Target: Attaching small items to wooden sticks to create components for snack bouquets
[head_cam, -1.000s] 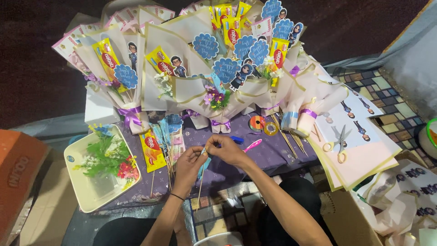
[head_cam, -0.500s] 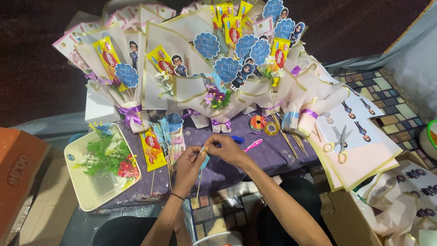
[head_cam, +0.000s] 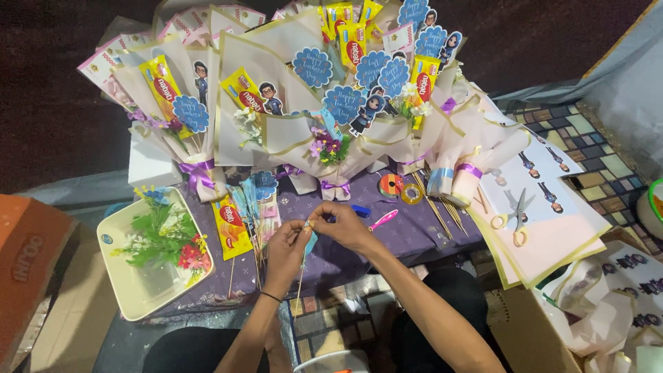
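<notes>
Purple cloth [head_cam: 421,228] on low table, tiled floor [head_cam: 594,159].

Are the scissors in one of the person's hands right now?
No, the scissors lie on the paper sheets at the right, while both the left hand and right hand pinch a thin stick.

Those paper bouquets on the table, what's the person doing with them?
A person sits at a low table covered in a purple cloth. Both hands meet over it: the left hand and the right hand pinch a small blue paper cut-out on a thin wooden stick. Behind them stand finished paper-wrapped bouquets with yellow snack packets and blue tags. A cream tray of artificial flowers sits to the left; scissors lie on printed sheets to the right.
</notes>
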